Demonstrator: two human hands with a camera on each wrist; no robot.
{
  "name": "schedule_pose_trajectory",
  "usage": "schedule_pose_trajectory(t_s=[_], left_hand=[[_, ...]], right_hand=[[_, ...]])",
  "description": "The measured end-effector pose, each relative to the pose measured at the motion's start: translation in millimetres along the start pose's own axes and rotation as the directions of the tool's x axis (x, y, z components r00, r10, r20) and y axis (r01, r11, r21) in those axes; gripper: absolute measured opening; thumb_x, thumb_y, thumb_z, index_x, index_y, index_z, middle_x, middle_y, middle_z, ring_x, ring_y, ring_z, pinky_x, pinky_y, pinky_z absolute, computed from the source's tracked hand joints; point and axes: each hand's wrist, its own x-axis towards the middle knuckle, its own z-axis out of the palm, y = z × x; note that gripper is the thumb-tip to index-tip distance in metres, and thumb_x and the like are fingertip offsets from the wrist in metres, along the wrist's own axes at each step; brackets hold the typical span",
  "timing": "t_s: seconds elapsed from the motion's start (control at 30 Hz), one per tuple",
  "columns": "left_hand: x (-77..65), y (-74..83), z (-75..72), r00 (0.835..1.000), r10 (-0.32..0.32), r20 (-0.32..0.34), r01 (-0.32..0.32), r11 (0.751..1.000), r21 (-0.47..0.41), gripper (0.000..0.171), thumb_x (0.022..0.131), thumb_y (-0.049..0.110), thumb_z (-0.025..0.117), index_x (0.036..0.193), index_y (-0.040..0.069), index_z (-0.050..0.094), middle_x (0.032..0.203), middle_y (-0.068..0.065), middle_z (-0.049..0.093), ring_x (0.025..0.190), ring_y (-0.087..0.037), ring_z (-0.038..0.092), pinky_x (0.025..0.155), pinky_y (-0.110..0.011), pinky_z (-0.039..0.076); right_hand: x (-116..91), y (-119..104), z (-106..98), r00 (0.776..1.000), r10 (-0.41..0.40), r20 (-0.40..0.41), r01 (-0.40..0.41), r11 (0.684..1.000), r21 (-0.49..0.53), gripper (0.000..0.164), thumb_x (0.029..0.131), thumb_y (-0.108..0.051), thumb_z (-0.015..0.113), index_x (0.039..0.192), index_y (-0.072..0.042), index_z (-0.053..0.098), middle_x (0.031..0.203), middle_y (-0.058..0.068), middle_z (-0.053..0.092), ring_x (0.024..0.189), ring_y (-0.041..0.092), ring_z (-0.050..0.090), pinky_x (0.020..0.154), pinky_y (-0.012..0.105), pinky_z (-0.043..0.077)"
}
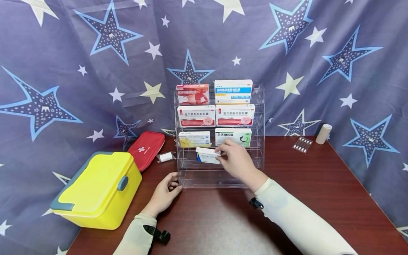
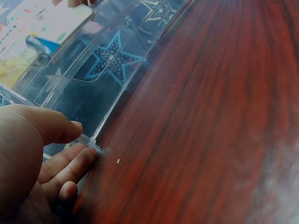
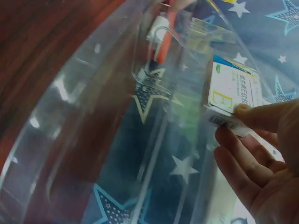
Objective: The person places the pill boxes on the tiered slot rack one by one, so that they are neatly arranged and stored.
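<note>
A clear plastic display rack [image 1: 220, 179] stands on the table, with medicine boxes on its upper tiers. My right hand [image 1: 237, 161] pinches one end of a small white and blue medicine box [image 1: 208, 156] between thumb and fingers, at the fourth tier down. In the right wrist view this box [image 3: 231, 88] is tilted and shows a yellow letter E. At the rack's lower left front corner, my left hand [image 1: 164, 193] grips the edge. The left wrist view shows its thumb [image 2: 63, 126] above the plastic rim and its fingers below.
A yellow lidded box [image 1: 95, 187] stands at left, beside a red first-aid pouch [image 1: 148, 148] and a small wrapped white item [image 1: 165, 157]. At the back right are a packet of swabs [image 1: 302, 144] and a bandage roll [image 1: 323, 134]. A starry curtain [image 1: 204, 35] hangs behind.
</note>
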Motion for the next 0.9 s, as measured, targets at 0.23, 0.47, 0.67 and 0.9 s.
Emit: schedule_pose_trajectory(t_s=[0.23,0.47,0.67,0.9], left_hand=[[1.1,-0.3,-1.5,1.000,-0.022,0.013,0.022,1.000,0.004,0.047,0.093,0.004,0.076,0.138,0.008,0.061,0.122,-0.007,0.070,0.102,-0.019,0.067,0.089,-0.033,0.050],[2.1,-0.5,-2.2,1.000,-0.026,0.016,0.026,1.000,-0.003,0.047,0.094,0.004,0.077,0.138,0.010,0.061,0.122,-0.006,0.070,0.102,-0.019,0.067,0.089,-0.034,0.049],[1.5,-1.0,-2.1,1.000,-0.023,0.014,0.023,1.000,0.010,0.047,0.094,0.004,0.077,0.138,0.009,0.061,0.123,-0.006,0.070,0.102,-0.019,0.067,0.088,-0.033,0.050],[1.2,-0.9,-1.2,1.000,-0.025,0.016,0.025,1.000,0.002,0.047,0.094,0.004,0.076,0.138,0.008,0.061,0.123,-0.006,0.070,0.101,-0.019,0.067,0.088,-0.032,0.049]], right_hand=[[7.3,-6.7,15.8,1.000,-0.003,0.004,0.003,1.000,-0.014,0.022,0.084,-0.012,0.089,0.102,-0.016,0.078,0.100,-0.005,0.066,0.085,0.010,0.069,0.076,0.032,0.056],[9.2,-10.0,27.8,1.000,0.016,0.013,-0.016,1.000,0.005,0.021,0.084,-0.013,0.089,0.103,-0.017,0.079,0.100,-0.005,0.066,0.086,0.009,0.068,0.077,0.030,0.055],[10.0,-14.0,37.5,1.000,-0.002,-0.001,0.002,0.999,0.045,0.022,0.084,-0.012,0.089,0.102,-0.017,0.079,0.103,-0.007,0.067,0.087,0.008,0.071,0.076,0.032,0.056],[11.4,-16.5,50.2,1.000,-0.016,-0.006,0.017,0.999,0.050,0.021,0.085,-0.013,0.089,0.102,-0.019,0.078,0.104,-0.009,0.066,0.087,0.006,0.070,0.076,0.031,0.056]])
